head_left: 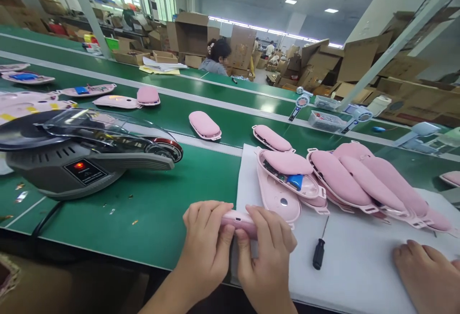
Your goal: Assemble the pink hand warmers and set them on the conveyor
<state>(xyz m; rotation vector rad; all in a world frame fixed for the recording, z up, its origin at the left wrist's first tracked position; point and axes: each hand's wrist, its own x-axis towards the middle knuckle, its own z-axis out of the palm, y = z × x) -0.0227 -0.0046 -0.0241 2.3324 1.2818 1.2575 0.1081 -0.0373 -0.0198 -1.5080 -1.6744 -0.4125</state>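
Note:
Both my left hand (208, 237) and my right hand (268, 237) grip a pink oval device (237, 219) by its two ends, fingers on top and thumbs beneath. A small dark slot shows in the edge facing me, while my fingers hide its ends. Just beyond lies a pile of pink padded shells (345, 180) on a white mat (345, 285). One half-open shell (287, 170) there shows a blue part and circuitry inside. To the right of my hands a black-handled screwdriver (319, 254) rests on the mat.
A grey tape dispenser (93, 170) with a lit red light stands at left. More pink shells (204, 125) lie along the green bench (161, 218). Another person's hand (427, 271) rests on the mat at right. Blue handheld devices and clear tubs (327, 120) stand farther back.

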